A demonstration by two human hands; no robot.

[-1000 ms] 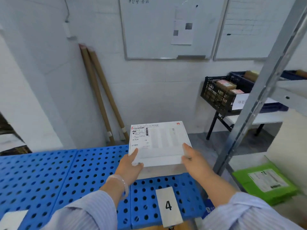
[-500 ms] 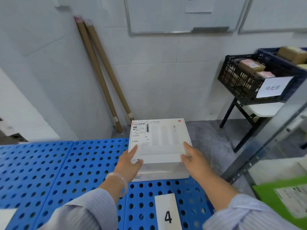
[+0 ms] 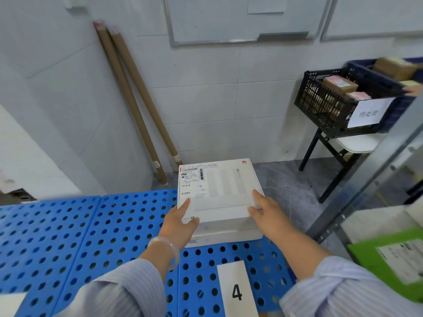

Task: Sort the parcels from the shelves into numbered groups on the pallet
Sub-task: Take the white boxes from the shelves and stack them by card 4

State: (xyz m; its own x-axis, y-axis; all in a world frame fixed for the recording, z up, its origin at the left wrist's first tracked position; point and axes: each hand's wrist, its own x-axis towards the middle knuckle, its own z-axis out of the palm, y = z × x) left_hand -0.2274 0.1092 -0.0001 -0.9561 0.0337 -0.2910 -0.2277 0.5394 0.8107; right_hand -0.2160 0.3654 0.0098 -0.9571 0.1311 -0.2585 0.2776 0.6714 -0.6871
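Since half a second ago little has changed: you still hold the white box (image 3: 219, 193) between both hands, and it sits as it did against the number card (image 3: 237, 291), at 12 o'clock from the "4" and over the far right corner of the blue pallet (image 3: 68, 236). Against a second ago your view has dropped, so the whiteboards (image 3: 240, 19) at 12 o'clock are now cut off at the top. Your left hand (image 3: 180, 223) clamps the box's near left corner, thumb over the lid; your right hand (image 3: 265, 211) clamps the near right corner the same way. The box's near lower edge meets the pallet surface in the picture, though you cannot tell whether it rests there. The box is flat, square-cornered, smooth card with a printed shipping label on its far left. The pallet is hard plastic pierced with rows of round holes. A pale, glossy bangle (image 3: 169, 248) rings your left wrist, and your sleeves are fine-striped cloth. Two long brown cardboard tubes (image 3: 132, 99) lean on the tiled wall at 11 o'clock, a black lattice crate (image 3: 325, 104) of small parcels stands at 2 o'clock, and a green parcel (image 3: 393, 264) lies at 4 o'clock
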